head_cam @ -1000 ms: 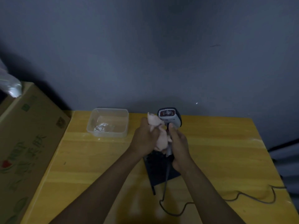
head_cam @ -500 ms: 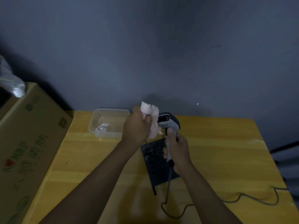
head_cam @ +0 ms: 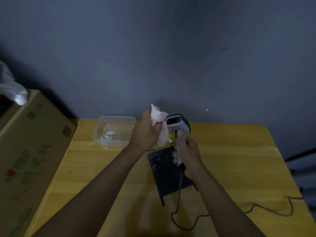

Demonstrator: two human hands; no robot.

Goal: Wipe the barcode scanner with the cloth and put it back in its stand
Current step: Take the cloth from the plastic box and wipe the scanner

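My right hand (head_cam: 188, 154) grips the handle of the barcode scanner (head_cam: 177, 124), a grey and dark handheld unit held upright above the table, its red window facing me. My left hand (head_cam: 145, 132) holds a crumpled pale pink cloth (head_cam: 160, 127) pressed against the left side of the scanner's head. The scanner's dark cable (head_cam: 179, 194) hangs from the handle and runs off across the table to the right. Below the hands a flat black slotted stand (head_cam: 164, 173) lies on the yellow wooden table (head_cam: 239, 159).
A clear plastic tub (head_cam: 113, 131) with a bit of white stuff inside sits at the table's back left. A large cardboard box (head_cam: 29, 156) stands beside the table's left edge. A grey wall rises behind.
My left hand with the cloth has risen from the scanner's handle to the side of its head. The scanner's head has turned a little in my right hand.
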